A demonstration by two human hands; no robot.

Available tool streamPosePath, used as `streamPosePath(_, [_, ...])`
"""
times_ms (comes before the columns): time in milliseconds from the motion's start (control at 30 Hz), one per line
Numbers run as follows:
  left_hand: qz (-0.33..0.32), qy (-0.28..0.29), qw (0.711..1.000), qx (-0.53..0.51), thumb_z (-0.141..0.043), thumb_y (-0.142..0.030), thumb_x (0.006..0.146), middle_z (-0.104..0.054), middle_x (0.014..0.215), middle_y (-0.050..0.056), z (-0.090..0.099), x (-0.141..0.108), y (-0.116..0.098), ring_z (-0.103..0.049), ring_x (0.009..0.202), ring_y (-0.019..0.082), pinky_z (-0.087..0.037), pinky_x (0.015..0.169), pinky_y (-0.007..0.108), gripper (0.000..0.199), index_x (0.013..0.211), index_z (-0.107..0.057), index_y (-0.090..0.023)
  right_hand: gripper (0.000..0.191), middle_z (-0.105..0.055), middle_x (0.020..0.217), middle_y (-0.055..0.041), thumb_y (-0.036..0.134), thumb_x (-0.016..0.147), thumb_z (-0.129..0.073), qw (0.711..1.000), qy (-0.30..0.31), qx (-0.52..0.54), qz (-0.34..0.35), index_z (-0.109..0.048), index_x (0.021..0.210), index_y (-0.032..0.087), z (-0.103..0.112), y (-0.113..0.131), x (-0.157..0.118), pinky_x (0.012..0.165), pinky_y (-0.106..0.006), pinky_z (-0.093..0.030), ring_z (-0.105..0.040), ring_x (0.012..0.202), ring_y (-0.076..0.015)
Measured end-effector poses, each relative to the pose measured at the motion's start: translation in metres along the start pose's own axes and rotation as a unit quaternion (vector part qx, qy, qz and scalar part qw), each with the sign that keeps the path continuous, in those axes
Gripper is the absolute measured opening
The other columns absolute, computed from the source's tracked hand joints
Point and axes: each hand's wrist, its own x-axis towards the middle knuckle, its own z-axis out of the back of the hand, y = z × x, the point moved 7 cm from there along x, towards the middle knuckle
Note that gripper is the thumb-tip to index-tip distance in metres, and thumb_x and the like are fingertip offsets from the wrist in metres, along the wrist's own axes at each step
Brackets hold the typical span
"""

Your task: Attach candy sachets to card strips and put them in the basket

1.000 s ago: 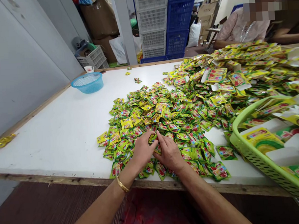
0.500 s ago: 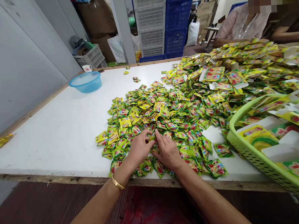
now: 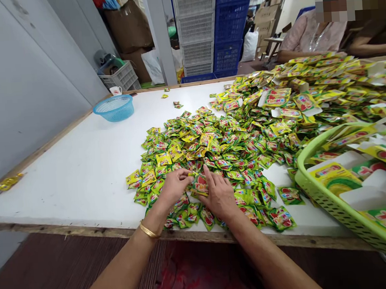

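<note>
My left hand point(image 3: 174, 187) is closed in a pinch on the left edge of a green and yellow candy packet point(image 3: 200, 184) with a watermelon print. From the other side my right hand point(image 3: 220, 197) holds the same packet, its thumb low and its forefinger stretched along the right edge. The right palm hides part of the packet. A broad heap of small sachets point(image 3: 209, 139) in the same colours lies beneath and around both hands.
At right stands a green basket point(image 3: 301, 172) with printed cartons in it. Flat cartons point(image 3: 326, 73) are piled behind. A blue basket point(image 3: 116, 116) and a white cup point(image 3: 115, 91) are at far left. Stacked crates point(image 3: 196, 35) stand beyond the table; a person point(image 3: 307, 35) sits at back right.
My hands have drawn slightly apart. The packet between them now shows its printed face. The whole view has shifted a little to the right.
</note>
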Motion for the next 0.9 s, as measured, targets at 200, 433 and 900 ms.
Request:
streamPosePath(200, [0.074,0.037,0.996,-0.033,-0.061,-0.02,0.057,-0.059,0.058,-0.002,-0.001,-0.005,0.006,-0.05,0.05,0.009,-0.045,0.043,0.019,0.011,0.065,-0.065,-0.014,0.064,-0.058,0.092,-0.0082,0.036,0.081,-0.057,0.999,-0.002,-0.006,0.048,-0.036,0.138,0.015,-0.004,0.007,-0.003,0.073,-0.035,-0.041,-0.051,0.083,-0.0231])
streamPosePath(433, [0.091,0.109,0.987,-0.072,-0.067,-0.024,0.053,-0.061,0.059,0.0,-0.017,-0.016,-0.013,-0.058,0.056,0.015,-0.055,0.047,0.026,0.01,0.053,-0.062,-0.015,0.064,-0.059,0.094,-0.0095,0.042,0.08,-0.056,0.999,-0.005,0.012,0.03,-0.039,0.135,0.014,0.003,0.007,-0.002,0.072,-0.034,-0.043,-0.052,0.084,-0.0222])
streamPosePath(900, [0.088,0.076,0.993,-0.028,-0.076,-0.047,0.053,-0.071,0.105,0.002,-0.004,-0.022,-0.011,-0.069,0.085,0.029,-0.061,0.071,0.038,0.039,0.087,-0.074,-0.027,0.062,-0.061,0.091,-0.0046,0.047,0.081,-0.051,0.996,-0.061,-0.059,0.014,-0.037,0.134,0.018,0.045,-0.012,0.012,0.066,-0.033,-0.039,-0.052,0.078,-0.0196])
